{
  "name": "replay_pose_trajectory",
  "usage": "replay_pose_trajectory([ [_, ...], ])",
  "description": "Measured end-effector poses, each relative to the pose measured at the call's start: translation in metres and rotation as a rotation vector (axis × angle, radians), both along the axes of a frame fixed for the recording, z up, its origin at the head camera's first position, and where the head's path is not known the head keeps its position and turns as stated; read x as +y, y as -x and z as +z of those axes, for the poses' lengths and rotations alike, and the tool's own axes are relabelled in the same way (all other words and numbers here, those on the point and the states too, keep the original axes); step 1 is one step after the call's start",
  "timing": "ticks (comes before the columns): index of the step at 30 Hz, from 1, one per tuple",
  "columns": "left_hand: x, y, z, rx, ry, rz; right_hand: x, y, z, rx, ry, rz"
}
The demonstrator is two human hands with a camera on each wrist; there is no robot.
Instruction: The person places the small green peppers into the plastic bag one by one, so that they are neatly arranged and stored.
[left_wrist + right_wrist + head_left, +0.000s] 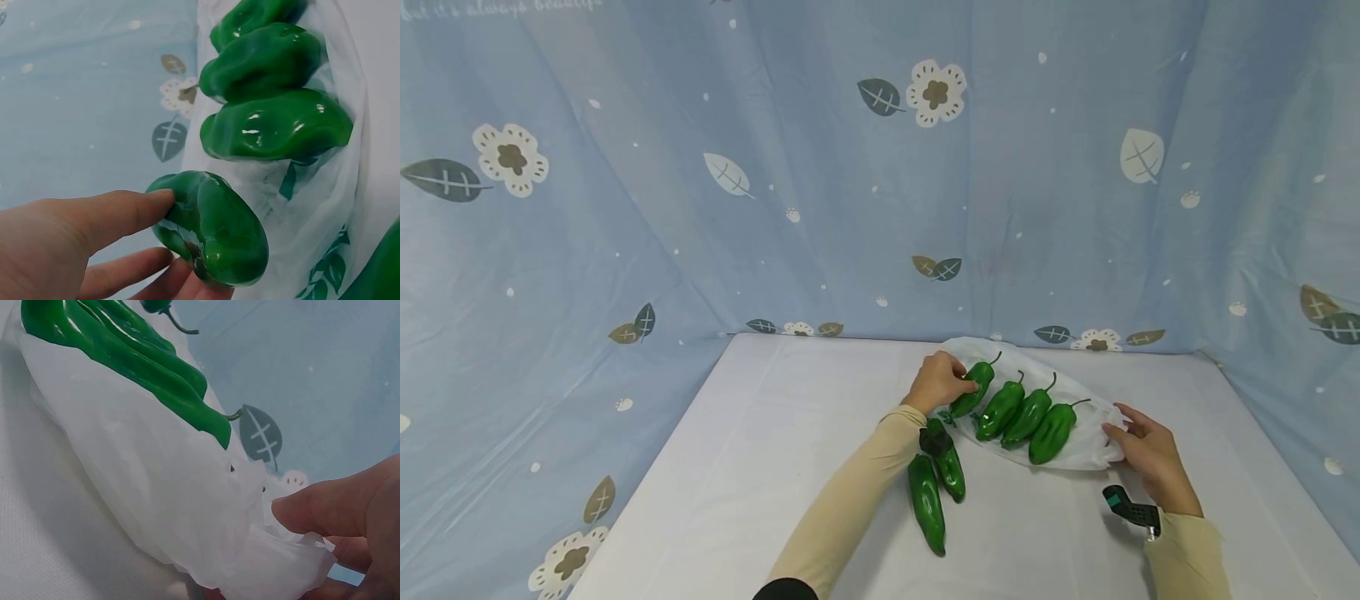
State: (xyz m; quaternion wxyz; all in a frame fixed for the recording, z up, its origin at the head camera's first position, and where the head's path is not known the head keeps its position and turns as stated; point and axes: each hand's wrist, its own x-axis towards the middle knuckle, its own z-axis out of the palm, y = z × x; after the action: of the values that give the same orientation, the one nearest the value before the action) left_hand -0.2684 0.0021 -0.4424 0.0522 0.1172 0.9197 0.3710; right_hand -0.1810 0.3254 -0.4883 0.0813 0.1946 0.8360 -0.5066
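In the head view my left hand [938, 383] pinches a green pepper [974, 388] over the left end of a white plastic bag [1093, 442]. The left wrist view shows thumb and fingers around this pepper [231, 237], its blunt end towards the camera. Three more green peppers [1030, 418] lie side by side on the bag, stems pointing away. At the bag's right end, my right hand [1153, 457] holds the crumpled plastic. In the right wrist view the bag [137, 469] bunches between thumb and fingers, partly hidden.
Two green peppers lie on the white table below my left wrist: a long one [927, 504] and another [952, 475] partly covered by the wrist camera [936, 441]. A blue patterned curtain [820, 183] hangs behind the table's back edge.
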Motion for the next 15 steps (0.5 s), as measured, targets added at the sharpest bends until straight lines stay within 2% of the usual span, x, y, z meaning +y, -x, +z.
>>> replay_pose_trajectory([
  [15, 0.0081, 0.0005, -0.0085, -0.013, 0.024, -0.013, 0.0007, 0.0008, 0.0017, -0.013, -0.01, -0.007],
])
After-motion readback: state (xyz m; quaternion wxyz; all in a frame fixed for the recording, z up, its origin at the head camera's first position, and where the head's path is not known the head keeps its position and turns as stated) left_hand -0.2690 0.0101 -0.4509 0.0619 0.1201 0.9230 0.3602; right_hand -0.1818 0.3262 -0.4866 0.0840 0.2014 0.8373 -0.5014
